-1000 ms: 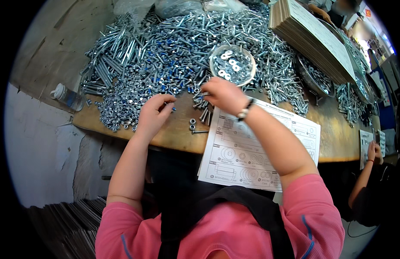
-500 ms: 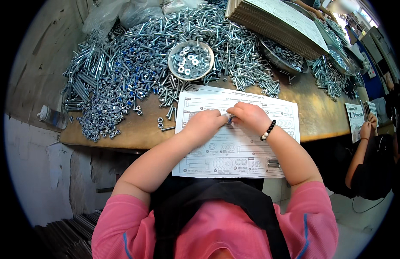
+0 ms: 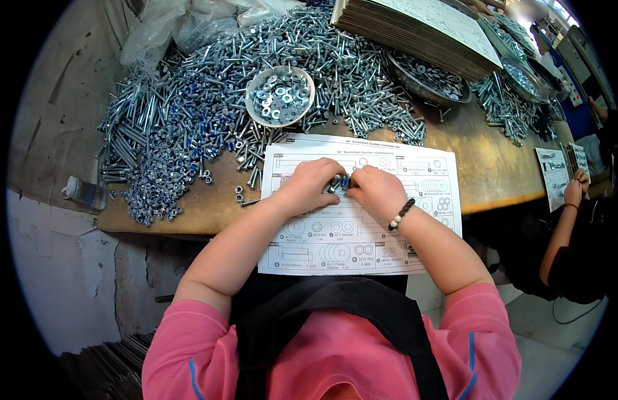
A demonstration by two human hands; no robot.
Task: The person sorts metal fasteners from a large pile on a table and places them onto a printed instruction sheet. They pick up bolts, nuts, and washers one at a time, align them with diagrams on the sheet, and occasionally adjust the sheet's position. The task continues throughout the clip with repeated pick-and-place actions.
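Note:
Over the upper middle of a white printed sheet (image 3: 302, 230) with drawings of bolts, nuts and washers, my two hands meet. My left hand (image 3: 312, 183) curls its fingers around small metal fasteners (image 3: 335, 185), some with blue on them; their exact kind is partly hidden. Close beside it, my right hand (image 3: 381, 192) has thumb and fingers closed at the same little cluster, touching its right end. What sits inside the right fingertips is hidden. Partly covered by my right forearm, a few bolts (image 3: 411, 251) lie on the sheet's lower right.
A large heap of bolts (image 3: 349, 80) spreads behind the sheet, with a pile of nuts (image 3: 152, 193) at left. A round bowl of washers (image 3: 248, 100) sits in the heap. A metal bowl (image 3: 449, 101) stands beside stacked sheets (image 3: 415, 40). A co-worker's hand (image 3: 574, 192) is at right.
My hands have moved slightly apart and a little left, and more of the metal pieces shows between them. The view has shifted slightly.

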